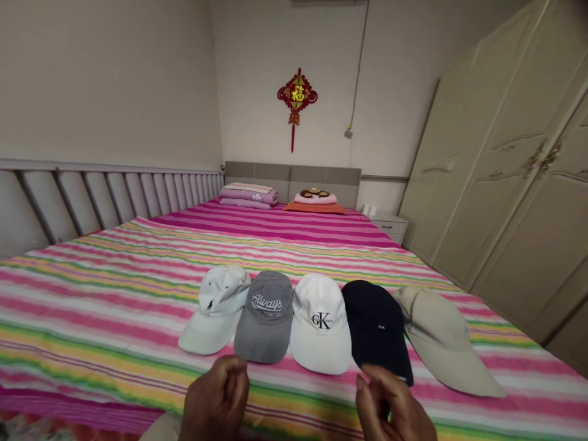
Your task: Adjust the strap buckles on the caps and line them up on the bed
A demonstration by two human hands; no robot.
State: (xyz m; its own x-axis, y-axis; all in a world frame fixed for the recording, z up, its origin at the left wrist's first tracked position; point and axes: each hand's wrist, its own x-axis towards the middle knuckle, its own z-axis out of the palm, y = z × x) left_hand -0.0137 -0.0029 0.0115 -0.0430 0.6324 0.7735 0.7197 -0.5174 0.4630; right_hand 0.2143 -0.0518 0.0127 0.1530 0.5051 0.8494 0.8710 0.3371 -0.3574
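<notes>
Several baseball caps lie in a row on the striped bedspread, brims toward me. From the left come a pale cap with a small dark horse-rider logo (220,300), a grey cap lettered "Always" (266,327), a white cap marked "CK" (320,337), a black cap (376,321) and a beige cap (443,340). My left hand (215,395) is curled closed in front of the grey cap's brim, and nothing shows in it. Loosely curled, my right hand (392,404) is just before the black cap's brim, overlapping it in view, with no object visible in its fingers.
Beneath the caps spreads a striped bedspread (114,306). Folded purple bedding (250,196) and a pink pillow (315,197) rest by the headboard (321,176). A railing (105,196) runs along the left; a wardrobe (496,141) and a nightstand (390,225) stand at the right.
</notes>
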